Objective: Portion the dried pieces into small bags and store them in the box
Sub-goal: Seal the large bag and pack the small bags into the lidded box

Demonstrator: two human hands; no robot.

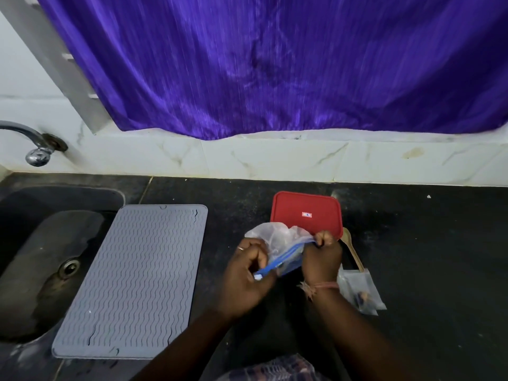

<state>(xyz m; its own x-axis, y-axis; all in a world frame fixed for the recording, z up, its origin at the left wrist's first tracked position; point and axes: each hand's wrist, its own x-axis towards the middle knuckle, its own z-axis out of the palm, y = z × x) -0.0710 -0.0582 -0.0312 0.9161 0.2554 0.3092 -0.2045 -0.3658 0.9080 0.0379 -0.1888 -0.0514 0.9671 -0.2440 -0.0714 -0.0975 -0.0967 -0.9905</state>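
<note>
A clear zip bag (277, 240) with a blue seal strip is held above the black counter between both hands. My left hand (247, 273) pinches the near end of the blue strip. My right hand (323, 254) pinches the far end. Just behind the bag lies the box with its red lid (306, 213) on. A wooden spoon (353, 250) lies to the right of my right hand. Small clear bags (360, 292) with a few dark pieces inside lie by my right wrist. What the held bag contains is unclear.
A grey ribbed silicone mat (137, 279) lies left of my hands. A dark sink (35, 259) with a tap (35, 149) is at the far left. A purple curtain (275, 64) hangs over the white tiled ledge behind the black counter (426, 243).
</note>
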